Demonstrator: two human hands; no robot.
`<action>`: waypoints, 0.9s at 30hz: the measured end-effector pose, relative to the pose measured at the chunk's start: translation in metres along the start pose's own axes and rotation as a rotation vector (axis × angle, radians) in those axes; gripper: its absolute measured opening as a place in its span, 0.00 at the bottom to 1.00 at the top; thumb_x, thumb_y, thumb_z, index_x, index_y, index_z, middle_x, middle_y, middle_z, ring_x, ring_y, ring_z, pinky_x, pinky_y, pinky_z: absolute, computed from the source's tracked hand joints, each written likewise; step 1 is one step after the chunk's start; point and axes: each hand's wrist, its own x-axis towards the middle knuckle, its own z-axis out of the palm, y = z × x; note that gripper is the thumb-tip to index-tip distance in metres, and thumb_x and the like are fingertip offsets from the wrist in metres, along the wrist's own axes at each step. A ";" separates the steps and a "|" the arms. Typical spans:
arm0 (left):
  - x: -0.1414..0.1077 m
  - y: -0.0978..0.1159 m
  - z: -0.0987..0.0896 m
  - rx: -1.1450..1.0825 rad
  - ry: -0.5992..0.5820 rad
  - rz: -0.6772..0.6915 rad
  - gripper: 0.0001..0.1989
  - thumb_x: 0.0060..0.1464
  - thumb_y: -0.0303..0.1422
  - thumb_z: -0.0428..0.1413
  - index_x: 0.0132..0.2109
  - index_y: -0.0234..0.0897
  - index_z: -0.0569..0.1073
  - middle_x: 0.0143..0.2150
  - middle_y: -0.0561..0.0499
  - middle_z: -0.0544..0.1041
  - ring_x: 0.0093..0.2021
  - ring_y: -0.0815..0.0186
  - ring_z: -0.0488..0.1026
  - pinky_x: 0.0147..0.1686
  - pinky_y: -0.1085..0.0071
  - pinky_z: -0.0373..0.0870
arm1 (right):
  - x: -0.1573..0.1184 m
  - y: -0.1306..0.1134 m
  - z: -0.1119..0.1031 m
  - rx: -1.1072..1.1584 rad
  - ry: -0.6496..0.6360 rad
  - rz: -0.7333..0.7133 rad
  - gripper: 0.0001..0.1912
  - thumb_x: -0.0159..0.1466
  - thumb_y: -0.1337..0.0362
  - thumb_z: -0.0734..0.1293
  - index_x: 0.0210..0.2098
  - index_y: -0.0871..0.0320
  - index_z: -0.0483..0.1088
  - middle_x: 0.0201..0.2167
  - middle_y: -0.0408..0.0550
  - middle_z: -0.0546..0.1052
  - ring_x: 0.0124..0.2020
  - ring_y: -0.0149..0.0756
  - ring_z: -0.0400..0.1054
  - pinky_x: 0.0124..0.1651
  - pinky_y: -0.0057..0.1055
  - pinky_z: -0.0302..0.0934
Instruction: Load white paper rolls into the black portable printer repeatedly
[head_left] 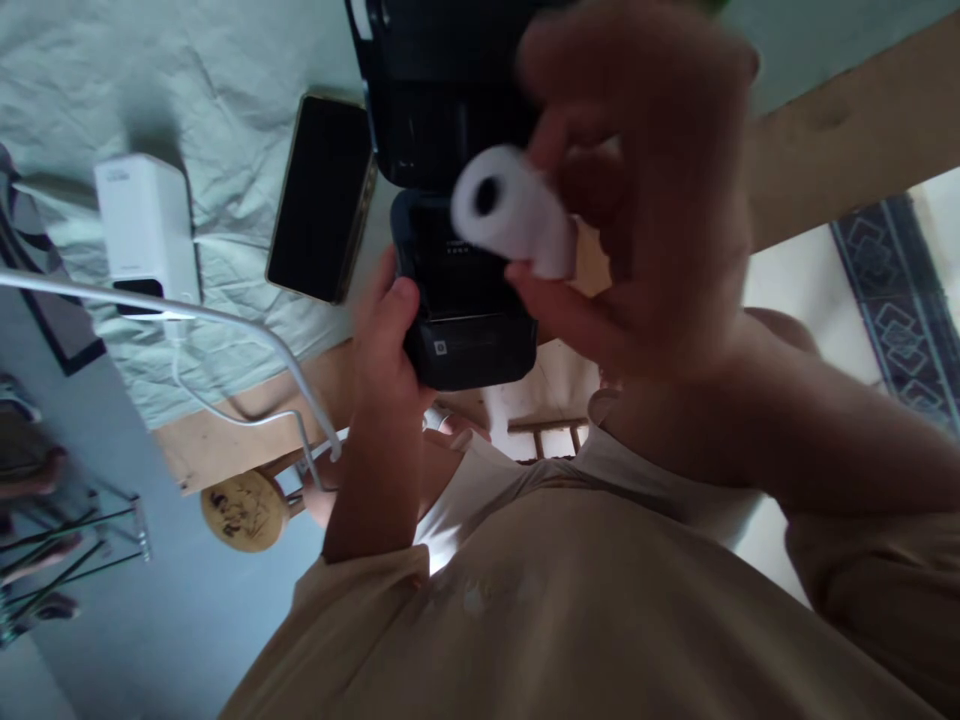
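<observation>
In my right hand (660, 200) is a small white paper roll (517, 210) with a dark core hole, gripped between thumb and fingers. The hand is smeared by motion. The roll hangs just over the right side of a small black printer (480, 350), whose compartment shows dark inside. My left hand (386, 335) grips the printer's left side, thumb on its rim. The printer's large black lid (427, 100) stands raised at the far side, partly hidden behind my right hand.
A black smartphone (322, 200) lies on the pale green cloth (240, 60), left of the printer. Farther left stands a white power bank (146, 220) with a white cable (255, 335) crossing nearby. The wooden table edge (247, 420) runs below; a round stool (244, 508) is on the floor.
</observation>
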 end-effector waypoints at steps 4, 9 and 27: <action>-0.002 -0.001 -0.001 0.004 0.002 0.030 0.15 0.59 0.41 0.60 0.48 0.36 0.79 0.47 0.52 0.79 0.53 0.68 0.75 0.57 0.74 0.73 | 0.002 -0.004 0.020 -0.608 0.058 -0.286 0.13 0.70 0.59 0.58 0.47 0.55 0.70 0.48 0.40 0.73 0.54 0.28 0.68 0.62 0.32 0.67; -0.005 0.000 0.004 0.039 0.043 0.046 0.13 0.60 0.41 0.59 0.45 0.36 0.78 0.43 0.54 0.78 0.49 0.70 0.76 0.53 0.76 0.74 | 0.004 0.007 0.014 -0.729 -0.035 -0.398 0.10 0.68 0.65 0.58 0.39 0.58 0.70 0.51 0.42 0.74 0.49 0.30 0.70 0.49 0.32 0.67; 0.005 -0.015 -0.018 0.204 -0.295 0.209 0.40 0.41 0.43 0.70 0.63 0.56 0.68 0.58 0.56 0.75 0.54 0.63 0.75 0.49 0.68 0.78 | 0.001 0.012 -0.003 -0.359 0.138 -0.287 0.29 0.66 0.50 0.61 0.60 0.59 0.56 0.60 0.48 0.63 0.62 0.36 0.62 0.60 0.35 0.65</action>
